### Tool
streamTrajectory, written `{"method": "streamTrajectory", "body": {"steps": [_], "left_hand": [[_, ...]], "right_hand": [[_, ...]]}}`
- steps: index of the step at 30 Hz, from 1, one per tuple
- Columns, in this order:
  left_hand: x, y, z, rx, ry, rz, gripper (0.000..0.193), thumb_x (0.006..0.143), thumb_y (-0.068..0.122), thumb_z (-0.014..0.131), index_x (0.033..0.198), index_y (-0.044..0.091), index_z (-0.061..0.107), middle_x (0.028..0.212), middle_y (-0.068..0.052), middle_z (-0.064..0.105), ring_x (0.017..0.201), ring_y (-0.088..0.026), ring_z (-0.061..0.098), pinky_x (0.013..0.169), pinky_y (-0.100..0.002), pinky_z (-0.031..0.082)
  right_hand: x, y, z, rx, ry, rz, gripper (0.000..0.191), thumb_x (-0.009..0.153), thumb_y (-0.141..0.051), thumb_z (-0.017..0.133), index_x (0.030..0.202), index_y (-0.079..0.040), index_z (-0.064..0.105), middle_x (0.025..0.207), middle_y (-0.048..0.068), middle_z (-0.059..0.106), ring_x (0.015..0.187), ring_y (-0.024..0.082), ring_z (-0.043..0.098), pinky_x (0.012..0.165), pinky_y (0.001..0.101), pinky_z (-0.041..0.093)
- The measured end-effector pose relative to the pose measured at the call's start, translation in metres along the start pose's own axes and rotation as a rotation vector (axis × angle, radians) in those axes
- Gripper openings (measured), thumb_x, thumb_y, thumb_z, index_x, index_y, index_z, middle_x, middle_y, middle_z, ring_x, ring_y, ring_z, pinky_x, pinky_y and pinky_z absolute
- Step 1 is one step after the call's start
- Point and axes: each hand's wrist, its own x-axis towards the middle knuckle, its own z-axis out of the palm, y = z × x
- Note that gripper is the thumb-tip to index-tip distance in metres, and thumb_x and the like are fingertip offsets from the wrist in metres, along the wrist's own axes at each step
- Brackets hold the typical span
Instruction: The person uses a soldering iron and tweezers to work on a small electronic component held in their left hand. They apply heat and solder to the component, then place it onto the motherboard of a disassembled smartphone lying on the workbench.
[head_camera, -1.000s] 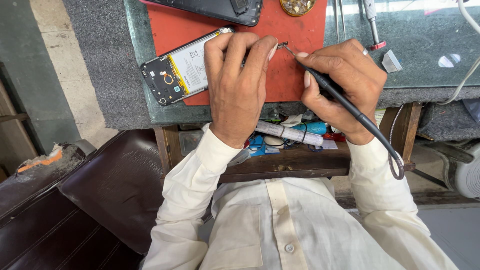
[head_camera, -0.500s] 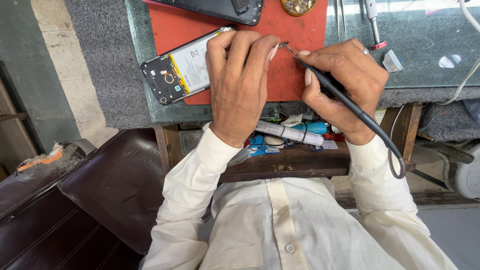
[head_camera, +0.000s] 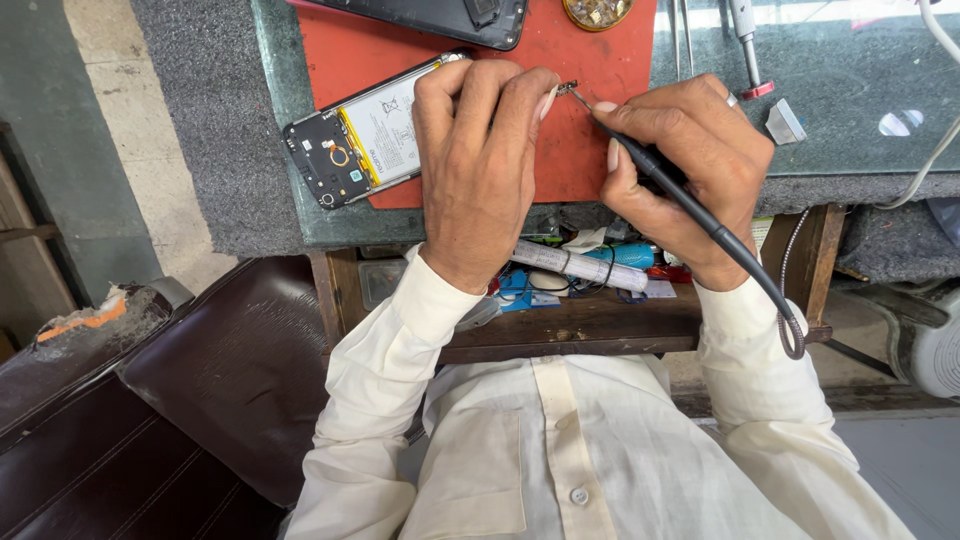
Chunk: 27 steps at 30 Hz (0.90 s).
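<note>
Both hands pinch over phone.

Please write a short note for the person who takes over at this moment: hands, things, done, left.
Left hand: holds down the opened phone on the red mat; fingertips pinch a small metal part.
Right hand: grips a black corded iron, tip at that part.
Done: back cover is off, lying above.
Left: the work at the tip; the cover is not yet back on.
</note>
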Motion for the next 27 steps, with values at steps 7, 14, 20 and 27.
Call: {"method": "streamTrajectory", "body": {"steps": [7, 14, 20, 27], "left_hand": [[-0.002, 0.001, 0.002, 0.005, 0.005, 0.001, 0.019, 0.106, 0.009, 0.072, 0.123, 0.011, 0.066, 0.121, -0.001, 0.057, 0.116, -0.024, 0.047, 0.103, -0.038, 0.042], [-0.003, 0.001, 0.003, -0.004, -0.003, 0.007, 0.019, 0.106, 0.009, 0.072, 0.123, 0.011, 0.065, 0.117, -0.001, 0.057, 0.116, -0.024, 0.047, 0.103, -0.038, 0.042], [-0.008, 0.002, 0.005, -0.005, 0.001, 0.000, 0.017, 0.107, 0.009, 0.071, 0.123, 0.010, 0.065, 0.117, -0.002, 0.058, 0.116, -0.024, 0.047, 0.103, -0.037, 0.043], [-0.016, 0.001, 0.012, -0.012, 0.004, -0.002, 0.015, 0.108, 0.010, 0.070, 0.122, 0.010, 0.065, 0.118, -0.002, 0.058, 0.115, -0.025, 0.047, 0.103, -0.037, 0.043]], "right_hand": [[-0.005, 0.000, 0.000, 0.010, 0.005, 0.032, 0.024, 0.089, 0.008, 0.074, 0.112, 0.002, 0.071, 0.100, 0.013, 0.070, 0.090, 0.023, 0.067, 0.084, 0.0312, 0.052], [-0.004, 0.002, 0.000, 0.004, 0.002, -0.004, 0.022, 0.090, 0.006, 0.076, 0.111, 0.002, 0.071, 0.101, 0.013, 0.070, 0.089, 0.024, 0.067, 0.083, 0.0320, 0.052], [-0.012, 0.005, 0.001, 0.035, 0.023, 0.006, 0.023, 0.089, 0.006, 0.074, 0.112, 0.003, 0.071, 0.100, 0.014, 0.071, 0.086, 0.024, 0.066, 0.079, 0.0320, 0.052], [-0.028, 0.013, 0.004, 0.060, 0.065, 0.040, 0.018, 0.096, 0.007, 0.071, 0.114, 0.004, 0.069, 0.101, 0.014, 0.070, 0.087, 0.021, 0.067, 0.077, 0.0289, 0.054]]}}
